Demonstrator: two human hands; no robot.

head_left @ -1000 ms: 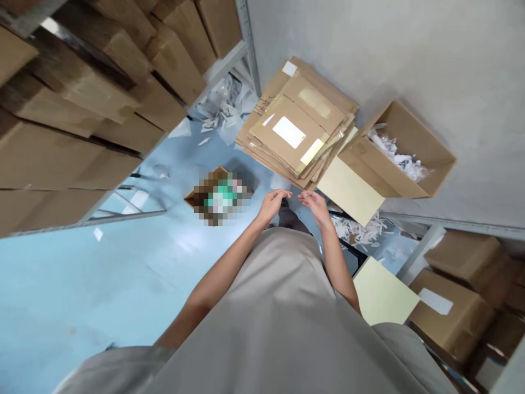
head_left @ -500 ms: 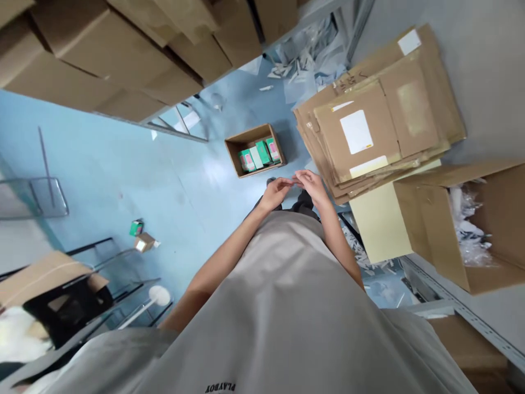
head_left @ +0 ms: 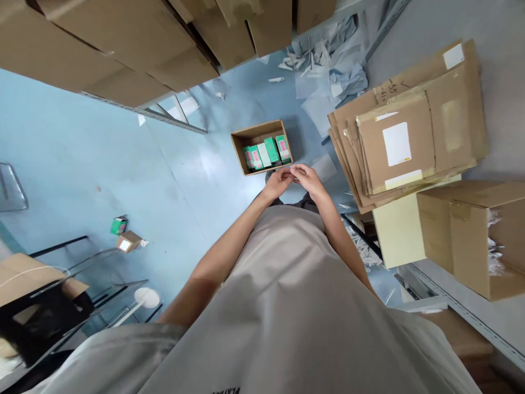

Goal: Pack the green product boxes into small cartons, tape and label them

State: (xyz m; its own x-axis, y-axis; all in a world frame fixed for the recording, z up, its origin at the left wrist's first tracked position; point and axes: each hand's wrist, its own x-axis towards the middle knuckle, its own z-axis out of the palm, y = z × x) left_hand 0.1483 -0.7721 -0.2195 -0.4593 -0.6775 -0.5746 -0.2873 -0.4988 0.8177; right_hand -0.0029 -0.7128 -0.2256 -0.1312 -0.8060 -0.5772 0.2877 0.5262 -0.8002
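My left hand (head_left: 279, 184) and my right hand (head_left: 307, 180) meet in front of my body, fingertips touching and partly overlapping. The fingers of both are loosely bent, and I see no object in either. Some fingertips are hidden where the hands meet. Just beyond them on the blue floor stands an open cardboard box (head_left: 235, 143). Inside it is a row of small green cartons (head_left: 271, 149) with pink and white panels. Neither hand touches the box.
Large cardboard boxes (head_left: 123, 38) fill a shelf at upper left. Flattened cartons (head_left: 445, 126) are stacked at right, above an open box (head_left: 467, 241) with clear plastic inside. Paper scraps (head_left: 315, 54) litter the floor. A stool (head_left: 146, 297) and a small green carton (head_left: 118, 225) are at left.
My view has shifted, so the flattened cartons appear farther right and the floor box slightly right. The hands stay together, with their fingers a little more bent and overlapping.
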